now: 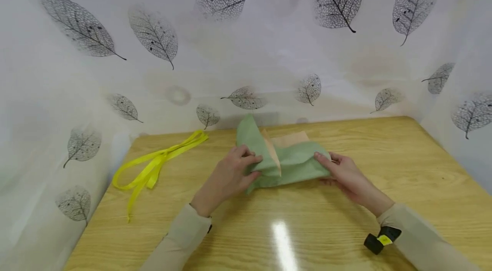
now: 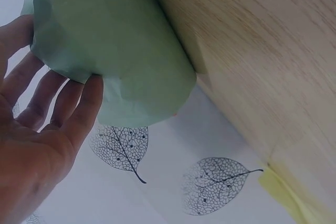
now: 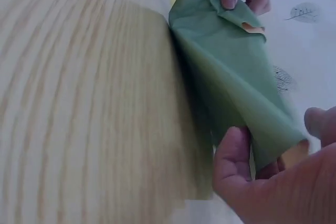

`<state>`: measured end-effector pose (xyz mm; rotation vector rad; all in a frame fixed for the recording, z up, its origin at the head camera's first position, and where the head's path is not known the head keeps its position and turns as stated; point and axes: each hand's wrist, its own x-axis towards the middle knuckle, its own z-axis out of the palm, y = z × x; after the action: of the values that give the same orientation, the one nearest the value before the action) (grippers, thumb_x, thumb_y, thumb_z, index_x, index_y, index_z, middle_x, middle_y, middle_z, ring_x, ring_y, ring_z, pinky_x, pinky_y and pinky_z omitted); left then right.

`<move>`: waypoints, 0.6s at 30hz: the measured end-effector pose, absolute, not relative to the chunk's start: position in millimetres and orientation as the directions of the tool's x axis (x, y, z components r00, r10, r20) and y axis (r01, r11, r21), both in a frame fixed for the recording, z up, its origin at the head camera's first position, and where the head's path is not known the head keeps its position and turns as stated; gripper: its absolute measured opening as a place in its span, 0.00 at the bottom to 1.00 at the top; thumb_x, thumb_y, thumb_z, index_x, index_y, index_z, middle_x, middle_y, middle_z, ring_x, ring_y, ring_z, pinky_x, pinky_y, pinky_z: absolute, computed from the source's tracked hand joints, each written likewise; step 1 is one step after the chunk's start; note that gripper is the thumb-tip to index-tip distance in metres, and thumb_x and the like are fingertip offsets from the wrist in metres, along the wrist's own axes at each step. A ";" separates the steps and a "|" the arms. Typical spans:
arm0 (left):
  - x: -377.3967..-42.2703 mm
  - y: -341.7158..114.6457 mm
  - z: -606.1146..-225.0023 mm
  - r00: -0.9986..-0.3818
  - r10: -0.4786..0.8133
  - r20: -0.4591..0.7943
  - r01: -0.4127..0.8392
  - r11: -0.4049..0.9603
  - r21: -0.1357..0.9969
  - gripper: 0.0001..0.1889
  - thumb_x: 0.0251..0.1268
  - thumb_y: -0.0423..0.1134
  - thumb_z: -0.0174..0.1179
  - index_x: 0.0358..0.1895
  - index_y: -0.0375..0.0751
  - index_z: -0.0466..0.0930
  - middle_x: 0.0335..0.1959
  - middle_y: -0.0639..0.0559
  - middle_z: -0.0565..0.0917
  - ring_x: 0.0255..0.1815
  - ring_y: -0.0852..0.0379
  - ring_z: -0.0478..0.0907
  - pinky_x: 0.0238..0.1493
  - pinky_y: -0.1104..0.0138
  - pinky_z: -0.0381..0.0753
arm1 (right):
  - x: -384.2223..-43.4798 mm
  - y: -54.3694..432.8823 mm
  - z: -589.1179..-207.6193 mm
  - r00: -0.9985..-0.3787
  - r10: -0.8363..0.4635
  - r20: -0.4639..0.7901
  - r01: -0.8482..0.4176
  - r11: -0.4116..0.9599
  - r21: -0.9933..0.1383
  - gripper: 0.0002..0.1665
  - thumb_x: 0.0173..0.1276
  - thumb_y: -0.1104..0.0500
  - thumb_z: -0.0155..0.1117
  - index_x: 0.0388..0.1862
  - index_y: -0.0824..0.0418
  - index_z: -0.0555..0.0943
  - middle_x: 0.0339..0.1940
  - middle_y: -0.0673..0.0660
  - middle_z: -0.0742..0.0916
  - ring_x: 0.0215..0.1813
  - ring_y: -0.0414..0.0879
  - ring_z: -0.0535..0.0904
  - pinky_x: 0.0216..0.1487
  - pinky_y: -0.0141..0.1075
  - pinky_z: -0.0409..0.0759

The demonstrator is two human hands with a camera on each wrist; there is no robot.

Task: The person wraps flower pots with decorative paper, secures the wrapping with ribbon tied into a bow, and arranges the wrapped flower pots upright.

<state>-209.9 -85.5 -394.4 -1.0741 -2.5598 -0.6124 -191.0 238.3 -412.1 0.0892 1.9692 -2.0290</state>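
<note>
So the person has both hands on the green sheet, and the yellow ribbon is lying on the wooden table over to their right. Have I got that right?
Only the ribbon's side is wrong: the yellow ribbon lies on the wooden table to the person's left, as the head view shows. Both hands, left hand and right hand, are indeed on the green sheet.

Curtained booth, leaf-print sheeting (image 1: 276, 48), wooden table (image 1: 403, 155)
</note>
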 end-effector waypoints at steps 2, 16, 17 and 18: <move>-210.4 -86.5 -394.0 -0.678 0.600 0.424 0.727 0.631 0.269 0.18 0.61 0.41 0.74 0.54 0.43 0.88 0.44 0.49 0.82 0.45 0.53 0.77 0.43 0.65 0.83 | -196.4 237.4 -414.9 -0.940 -0.164 -0.298 0.296 0.037 -0.955 0.37 0.79 0.45 0.58 0.71 0.71 0.66 0.44 0.44 0.85 0.43 0.36 0.84 0.45 0.35 0.87; -209.6 -85.3 -393.3 -0.689 0.592 0.418 0.717 0.639 0.277 0.18 0.61 0.41 0.74 0.54 0.42 0.88 0.44 0.49 0.82 0.45 0.53 0.77 0.44 0.65 0.84 | -208.7 242.0 -416.4 -0.918 -0.230 -0.324 0.311 0.093 -0.946 0.25 0.81 0.48 0.55 0.60 0.67 0.75 0.39 0.44 0.87 0.41 0.37 0.84 0.43 0.34 0.84; -209.5 -85.6 -393.1 -0.690 0.592 0.416 0.717 0.638 0.280 0.18 0.61 0.41 0.74 0.54 0.42 0.88 0.44 0.49 0.82 0.45 0.53 0.77 0.44 0.65 0.83 | -208.9 243.5 -417.1 -0.915 -0.237 -0.328 0.317 0.083 -0.945 0.24 0.81 0.46 0.55 0.58 0.65 0.77 0.40 0.44 0.87 0.42 0.37 0.84 0.45 0.34 0.84; -209.3 -85.9 -392.9 -0.691 0.591 0.415 0.716 0.639 0.282 0.18 0.61 0.41 0.74 0.54 0.42 0.88 0.44 0.49 0.82 0.44 0.53 0.77 0.43 0.65 0.83 | -209.1 244.3 -417.6 -0.913 -0.246 -0.326 0.318 0.075 -0.945 0.23 0.81 0.45 0.55 0.56 0.63 0.78 0.41 0.44 0.87 0.44 0.37 0.84 0.46 0.35 0.84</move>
<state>-209.3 -85.9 -392.9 -1.0543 -2.5770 -0.6242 -209.1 244.3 -417.6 0.0709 1.9584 -1.8919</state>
